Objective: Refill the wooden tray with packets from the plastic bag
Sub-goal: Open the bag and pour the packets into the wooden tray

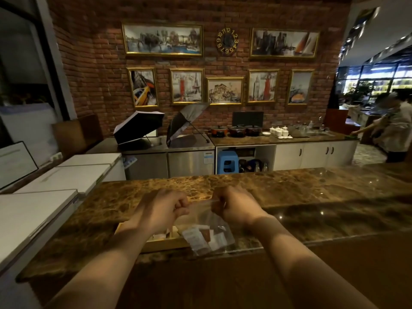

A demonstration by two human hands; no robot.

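A clear plastic bag (200, 221) hangs over the brown marble counter, held at its top edge by both hands. My left hand (163, 210) pinches the bag's left corner and my right hand (231, 208) pinches the right corner. White and brown packets (201, 238) lie in the bottom of the bag. Beneath my left wrist sits the wooden tray (165, 241), mostly hidden by my arm and the bag, with a few packets showing inside it.
The marble counter (312, 197) runs left to right with its front edge just below the bag. White chest freezers (55, 186) stand to the left. A back counter with pots, cups and two umbrellas lines the brick wall. A person (394, 130) stands far right.
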